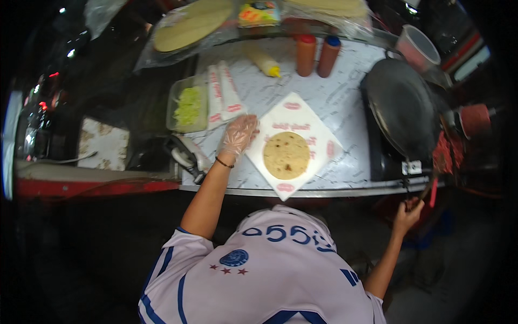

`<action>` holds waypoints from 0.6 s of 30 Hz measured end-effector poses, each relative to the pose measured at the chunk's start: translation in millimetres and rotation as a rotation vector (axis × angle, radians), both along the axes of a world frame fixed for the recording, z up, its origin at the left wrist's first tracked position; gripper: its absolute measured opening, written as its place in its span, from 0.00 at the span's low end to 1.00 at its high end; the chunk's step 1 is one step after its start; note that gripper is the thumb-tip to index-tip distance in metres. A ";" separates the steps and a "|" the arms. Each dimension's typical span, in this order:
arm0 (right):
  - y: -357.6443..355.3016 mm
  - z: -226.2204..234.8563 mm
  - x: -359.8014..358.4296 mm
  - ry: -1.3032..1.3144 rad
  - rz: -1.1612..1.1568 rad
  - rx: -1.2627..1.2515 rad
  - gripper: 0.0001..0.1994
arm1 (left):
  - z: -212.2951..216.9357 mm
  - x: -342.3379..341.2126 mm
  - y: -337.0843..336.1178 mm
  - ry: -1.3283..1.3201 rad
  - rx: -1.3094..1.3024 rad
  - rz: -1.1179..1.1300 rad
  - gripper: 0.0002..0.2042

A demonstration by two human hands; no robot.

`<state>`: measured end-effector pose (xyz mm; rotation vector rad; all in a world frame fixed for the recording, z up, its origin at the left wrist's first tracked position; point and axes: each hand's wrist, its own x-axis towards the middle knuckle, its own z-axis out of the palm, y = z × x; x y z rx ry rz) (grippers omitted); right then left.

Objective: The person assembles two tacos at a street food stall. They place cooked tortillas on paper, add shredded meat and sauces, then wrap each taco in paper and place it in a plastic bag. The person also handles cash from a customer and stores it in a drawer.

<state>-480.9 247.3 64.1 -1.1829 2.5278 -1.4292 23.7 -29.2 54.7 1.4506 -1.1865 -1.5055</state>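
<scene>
My left hand [239, 134], in a clear plastic glove, lies with its fingers stretched out at the left edge of a square white sheet of wrapping paper [324, 142] with red print. A round browned flatbread [286, 155] rests flat on that paper. Far to the right, my bare right hand [408, 215] is closed round the handle of a black frying pan [402, 105], which sits tilted over a dark stove [376, 156]. Two long paper-wrapped rolls [222, 93] lie just beyond my left hand, beside a clear tub [203, 123] of shredded lettuce [188, 106].
A red-capped bottle [305, 56] and a blue-capped bottle [328, 56] stand at the back, near a lying yellow-tipped squeeze bottle [262, 61]. Bagged flatbreads [194, 24] lie farther off. Red minced food [449, 151] is right of the pan. A black-and-white appliance [189, 156] sits left.
</scene>
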 end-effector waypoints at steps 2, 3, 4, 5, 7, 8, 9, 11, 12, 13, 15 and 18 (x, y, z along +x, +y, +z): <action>1.8 -21.0 -14.9 0.123 -0.091 0.110 0.17 | 17.9 42.6 -22.4 0.064 -0.283 0.084 0.13; 0.9 -30.9 -18.8 0.145 -0.043 0.059 0.17 | 28.0 68.5 -37.0 -0.071 -0.374 0.097 0.13; -1.2 -39.5 -22.0 0.150 -0.055 0.018 0.16 | 37.9 96.8 -52.4 -0.317 -0.453 0.111 0.15; -4.1 -46.9 -24.1 0.171 -0.039 0.035 0.16 | 47.5 125.0 -66.5 -0.596 -0.493 0.121 0.17; -8.1 -56.0 -27.3 0.239 -0.037 0.060 0.16 | 58.7 166.6 -86.7 -1.094 -0.457 0.023 0.23; -9.4 -58.2 -28.5 0.255 -0.047 0.055 0.15 | 57.7 177.4 -89.9 -1.210 -0.377 -0.127 0.24; -11.3 -60.3 -29.2 0.274 -0.059 0.050 0.15 | 56.0 182.6 -94.5 -1.311 -0.321 -0.248 0.25; -14.2 -61.6 -30.2 0.272 -0.070 0.040 0.15 | 56.7 186.6 -101.3 -1.369 -0.177 -0.523 0.23; -15.8 -61.7 -30.0 0.250 -0.070 0.036 0.15 | 57.5 185.9 -100.7 -1.405 -0.163 -0.392 0.22; -17.8 -61.1 -29.7 0.227 -0.074 0.027 0.15 | 60.9 184.7 -101.8 -1.394 -0.154 -0.301 0.21; -22.8 -59.9 -27.7 0.223 -0.064 0.012 0.16 | 71.9 184.4 -102.7 -1.323 -0.149 -0.132 0.17; -29.7 -58.4 -24.0 0.170 -0.104 -0.099 0.20 | 86.3 184.2 -97.6 -1.289 -0.121 -0.046 0.16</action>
